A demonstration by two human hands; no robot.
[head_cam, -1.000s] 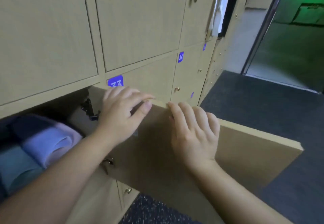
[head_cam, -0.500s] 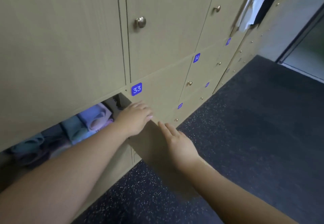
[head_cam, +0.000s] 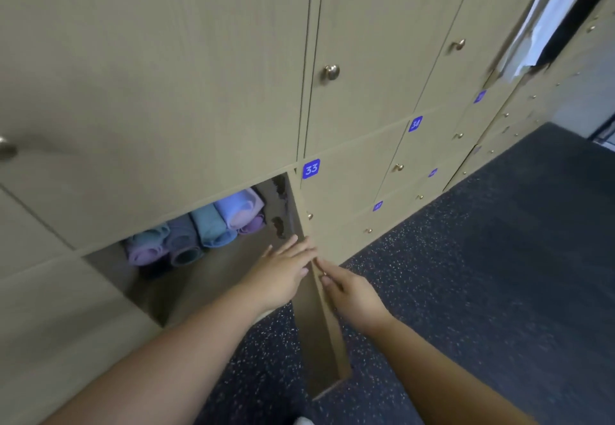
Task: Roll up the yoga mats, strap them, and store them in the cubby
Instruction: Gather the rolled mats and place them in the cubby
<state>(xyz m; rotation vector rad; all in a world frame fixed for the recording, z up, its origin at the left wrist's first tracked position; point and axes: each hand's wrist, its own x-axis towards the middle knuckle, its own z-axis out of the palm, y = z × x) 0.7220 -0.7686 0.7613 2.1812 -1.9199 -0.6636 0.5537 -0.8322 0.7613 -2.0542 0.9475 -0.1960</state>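
Note:
Several rolled yoga mats [head_cam: 213, 228] in blue, teal and purple lie stacked at the back of an open cubby [head_cam: 206, 281] low in a wall of tan lockers. The cubby door [head_cam: 319, 351] stands swung out toward me and shows nearly edge-on. My left hand [head_cam: 283, 278] lies flat on the door's inner face near its top edge, fingers spread. On the outer side, my right hand [head_cam: 352, 295] has its fingers curled at the same top edge. No strap is visible on the mats from here.
Closed locker doors with small metal knobs [head_cam: 330, 72] fill the wall; blue labels read 33 [head_cam: 311, 169] and 34 [head_cam: 415, 123]. Dark speckled flooring [head_cam: 466, 275] runs to the right. Something white hangs from an open locker [head_cam: 532, 25] at top right.
The view has pulled back and risen, so more of the cubby and the mats shows. The door has swung from broadside to nearly edge-on, with both hands staying at its top edge.

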